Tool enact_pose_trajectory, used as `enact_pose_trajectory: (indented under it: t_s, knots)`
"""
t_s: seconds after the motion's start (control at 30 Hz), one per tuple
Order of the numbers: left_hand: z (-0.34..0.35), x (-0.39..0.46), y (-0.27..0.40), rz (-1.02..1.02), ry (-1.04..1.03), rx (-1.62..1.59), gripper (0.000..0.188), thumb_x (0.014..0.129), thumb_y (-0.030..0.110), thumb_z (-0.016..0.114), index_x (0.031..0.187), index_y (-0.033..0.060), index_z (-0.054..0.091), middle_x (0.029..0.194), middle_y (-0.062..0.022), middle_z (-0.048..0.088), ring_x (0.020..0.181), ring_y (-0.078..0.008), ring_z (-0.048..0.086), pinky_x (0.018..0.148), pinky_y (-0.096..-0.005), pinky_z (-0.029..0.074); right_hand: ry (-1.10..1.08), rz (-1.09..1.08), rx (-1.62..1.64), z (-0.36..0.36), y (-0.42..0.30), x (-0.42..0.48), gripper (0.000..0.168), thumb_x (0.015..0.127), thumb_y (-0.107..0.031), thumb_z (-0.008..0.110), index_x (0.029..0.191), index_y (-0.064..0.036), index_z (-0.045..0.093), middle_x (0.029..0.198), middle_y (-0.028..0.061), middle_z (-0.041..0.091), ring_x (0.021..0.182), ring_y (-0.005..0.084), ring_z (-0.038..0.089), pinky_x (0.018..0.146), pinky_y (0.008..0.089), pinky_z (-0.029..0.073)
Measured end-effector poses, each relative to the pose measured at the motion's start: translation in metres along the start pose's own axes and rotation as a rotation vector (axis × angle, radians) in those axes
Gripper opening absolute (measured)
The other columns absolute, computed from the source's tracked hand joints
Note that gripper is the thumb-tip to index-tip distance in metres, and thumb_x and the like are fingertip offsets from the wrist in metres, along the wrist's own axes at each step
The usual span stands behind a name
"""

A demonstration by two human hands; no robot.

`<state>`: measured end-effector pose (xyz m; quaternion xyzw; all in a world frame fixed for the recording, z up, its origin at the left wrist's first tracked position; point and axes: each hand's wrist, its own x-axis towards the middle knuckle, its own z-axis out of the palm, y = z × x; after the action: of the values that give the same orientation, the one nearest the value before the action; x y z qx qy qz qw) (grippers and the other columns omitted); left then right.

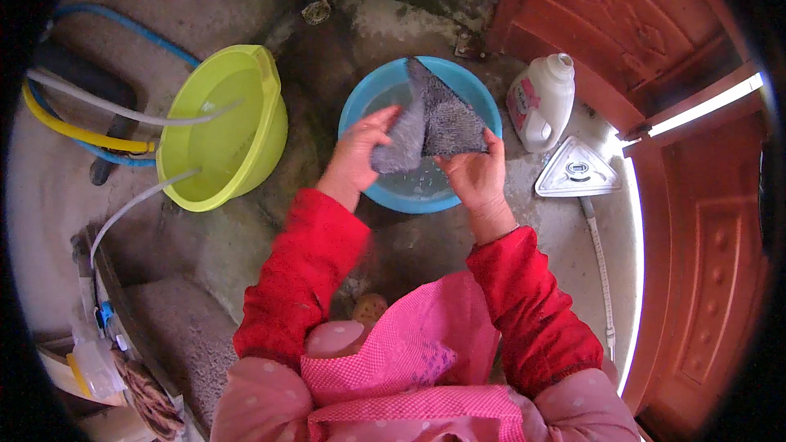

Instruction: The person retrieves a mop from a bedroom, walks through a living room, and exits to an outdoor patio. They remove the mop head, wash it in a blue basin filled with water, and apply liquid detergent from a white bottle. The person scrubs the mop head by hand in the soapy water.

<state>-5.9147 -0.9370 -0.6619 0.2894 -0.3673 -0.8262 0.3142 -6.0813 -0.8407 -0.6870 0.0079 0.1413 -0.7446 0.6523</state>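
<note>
A grey textured cloth is spread between my hands above a round blue plastic basin that holds water with some suds. Its left part folds over, lighter and smoother, and its top corner reaches the basin's far rim. My right hand grips the lower right corner between thumb and fingers. My left hand lies against the folded left edge, fingers spread and a little blurred; whether it pinches the cloth cannot be told.
On the left, a yellow-green basin holds water and hose ends, beside blue and yellow hoses. To the right stand a white detergent bottle, a triangular mop head with its pole, and a red metal door. A stone lies beyond.
</note>
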Motion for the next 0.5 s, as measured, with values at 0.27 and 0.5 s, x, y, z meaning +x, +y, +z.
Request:
enact_pose_trajectory:
  t_s: [0.27, 0.5]
  knots:
    - [0.005, -0.03, -0.004, 0.016, -0.184, -0.679, 0.05, 0.082, 0.032, 0.051, 0.122, 0.0018, 0.044, 0.124, -0.0121, 0.048, 0.118, -0.0284, 0.042, 0.102, -0.0409, 0.028, -0.034, 0.031, 0.315, 0.014, 0.009, -0.012, 0.052, 0.084, -0.031, 0.036, 0.129, -0.005, 0.038, 0.137, 0.0144, 0.036, 0.126, 0.0353, 0.032, 0.103, 0.0567, 0.019]
    - [0.011, -0.029, -0.005, 0.179, -0.406, -0.307, 0.054, 0.077, 0.019, 0.055, 0.127, 0.0065, 0.039, 0.132, -0.0103, 0.04, 0.125, -0.0287, 0.032, 0.105, -0.0471, 0.021, 0.031, 0.044, 0.471, 0.003, 0.03, -0.014, 0.051, 0.079, -0.024, 0.041, 0.126, -0.004, 0.041, 0.133, 0.0143, 0.041, 0.124, 0.0346, 0.035, 0.103, 0.0536, 0.024]
